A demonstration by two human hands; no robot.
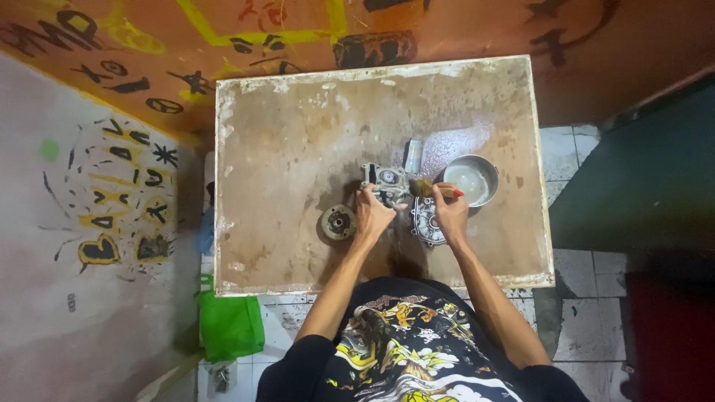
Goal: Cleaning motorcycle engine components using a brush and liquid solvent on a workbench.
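A rough, makeshift workshop: a stained, worn wooden worktable (298, 149) holding greasy metal engine parts (386, 182) and a metal bowl (471, 179), set against graffiti-painted walls (97, 186) on a cracked tile floor (588, 327).

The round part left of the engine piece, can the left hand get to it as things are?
Probably yes. The round part lies bare on the table just beside the left hand, with nothing between them, though that hand is gripping the engine piece.
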